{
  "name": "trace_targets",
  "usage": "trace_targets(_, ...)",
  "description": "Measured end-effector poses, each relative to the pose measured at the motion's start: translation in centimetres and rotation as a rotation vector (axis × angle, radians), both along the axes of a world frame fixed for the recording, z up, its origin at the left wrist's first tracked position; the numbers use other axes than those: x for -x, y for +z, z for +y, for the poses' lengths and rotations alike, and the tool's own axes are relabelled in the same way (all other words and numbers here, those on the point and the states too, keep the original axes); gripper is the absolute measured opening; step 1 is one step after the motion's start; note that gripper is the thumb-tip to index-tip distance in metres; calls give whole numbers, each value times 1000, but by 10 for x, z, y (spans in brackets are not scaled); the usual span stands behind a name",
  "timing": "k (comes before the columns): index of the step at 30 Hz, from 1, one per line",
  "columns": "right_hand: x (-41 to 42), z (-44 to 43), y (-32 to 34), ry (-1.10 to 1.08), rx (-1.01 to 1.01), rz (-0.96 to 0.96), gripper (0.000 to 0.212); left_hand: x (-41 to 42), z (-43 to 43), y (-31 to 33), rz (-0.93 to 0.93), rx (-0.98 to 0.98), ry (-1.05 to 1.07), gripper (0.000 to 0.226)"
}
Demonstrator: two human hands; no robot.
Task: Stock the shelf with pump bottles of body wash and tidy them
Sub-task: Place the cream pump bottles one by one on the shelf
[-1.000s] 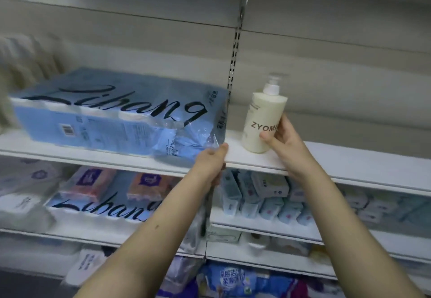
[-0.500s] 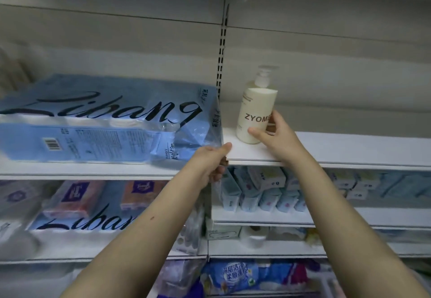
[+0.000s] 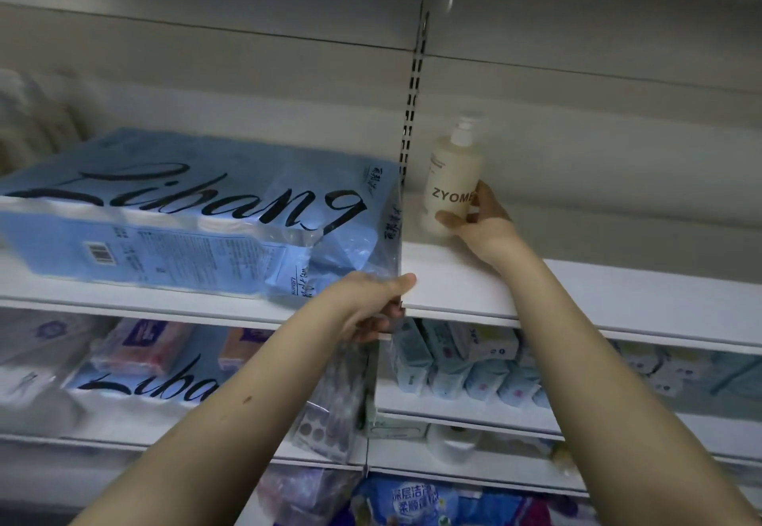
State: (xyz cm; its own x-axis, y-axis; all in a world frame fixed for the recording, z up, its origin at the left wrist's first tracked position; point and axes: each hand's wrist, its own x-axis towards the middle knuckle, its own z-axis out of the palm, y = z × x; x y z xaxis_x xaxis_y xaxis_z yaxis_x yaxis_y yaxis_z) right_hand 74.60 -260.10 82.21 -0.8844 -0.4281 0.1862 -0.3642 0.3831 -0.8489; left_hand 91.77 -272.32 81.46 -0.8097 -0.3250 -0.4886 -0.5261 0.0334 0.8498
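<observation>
**Pump bottle on upper shelf, right hand on it**

The cream pump bottle [image 3: 453, 179] sits at about 2 o'clock from the middle of the view. It is close to upright on the white shelf [image 3: 598, 290], deep toward the back panel. The label reads "ZYOM…"; the rest is covered. The pump head is blurred, so its nozzle direction is not readable.

Your right hand [image 3: 480, 222] grasps the bottle low down, from its 4 o'clock side. The thumb crosses the front below the lettering and the fingers wrap the right flank.

The slotted upright [image 3: 410, 113] runs just beside the bottle at its 10 o'clock.

Your left hand [image 3: 371, 307], at 7 o'clock from the bottle, clamps the shelf's front lip where two boards meet. The thumb lies on top and the fingers curl underneath.

A large blue tissue pack [image 3: 185, 212] lies flat at 9 o'clock, past the upright, its clear wrap reaching your left hand.

Small pale-blue packs [image 3: 474, 373] stand in a row on the shelf below, at 6 o'clock.
</observation>
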Motion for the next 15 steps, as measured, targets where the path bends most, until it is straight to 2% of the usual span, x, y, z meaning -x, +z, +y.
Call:
trace_targets(8, 37, -17, 0, 45, -9, 46, 71, -2, 1, -4, 17, 23, 21, 42)
trace_targets(15, 55, -29, -1, 63, 19, 61, 70, -3, 3, -7, 54, 184, 17, 49)
